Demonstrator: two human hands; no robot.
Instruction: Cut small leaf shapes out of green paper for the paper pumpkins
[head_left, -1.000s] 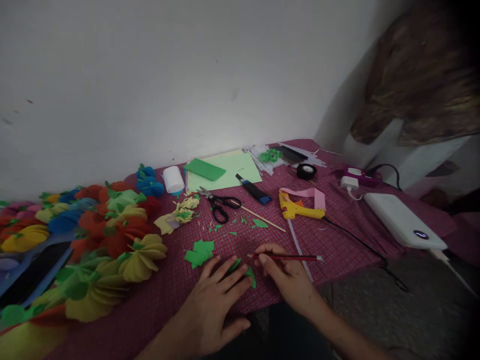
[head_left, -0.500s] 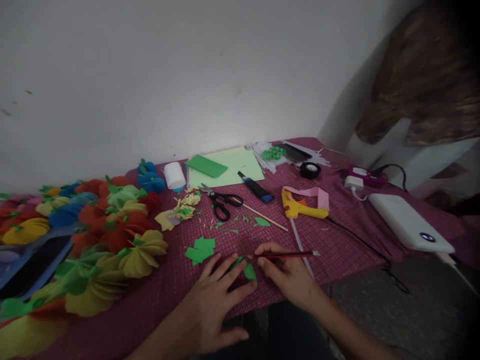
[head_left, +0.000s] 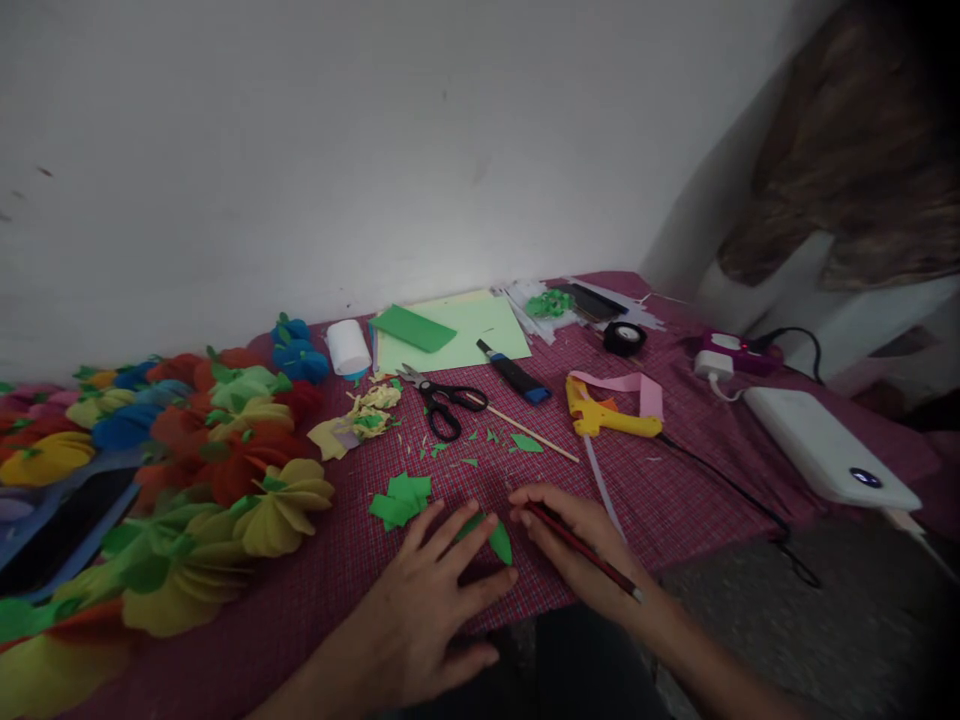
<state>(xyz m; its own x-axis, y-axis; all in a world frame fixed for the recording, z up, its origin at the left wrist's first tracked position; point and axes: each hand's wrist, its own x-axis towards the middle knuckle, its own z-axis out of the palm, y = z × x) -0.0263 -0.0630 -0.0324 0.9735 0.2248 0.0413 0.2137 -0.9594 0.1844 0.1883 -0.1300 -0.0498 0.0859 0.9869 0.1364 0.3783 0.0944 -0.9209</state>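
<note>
My left hand (head_left: 431,600) lies flat with spread fingers over a green paper leaf (head_left: 499,541), whose rounded end shows between the fingers; the rest is covered. A red-and-black pencil (head_left: 581,548) is gripped in my right hand (head_left: 574,540), just right of the leaf. Its back end slants down toward my wrist, and its tip is hidden or too small to make out. Beyond my left fingertips sits a small pile of cut green paper pieces (head_left: 401,500). A single cut leaf (head_left: 527,443) lies farther back among green scraps.
Scissors (head_left: 442,400), a box cutter (head_left: 514,370) and a thin stick (head_left: 532,432) lie mid-table. A yellow glue gun (head_left: 611,415) and white power bank (head_left: 832,445) are at right. Colourful paper pumpkins (head_left: 285,505) crowd the left. Behind are pale green sheets (head_left: 480,330) and a white bottle (head_left: 348,347).
The pencil has swung from level to slanting, its back end now down toward my wrist, and its front has drawn off the leaf. My left hand has stayed almost still.
</note>
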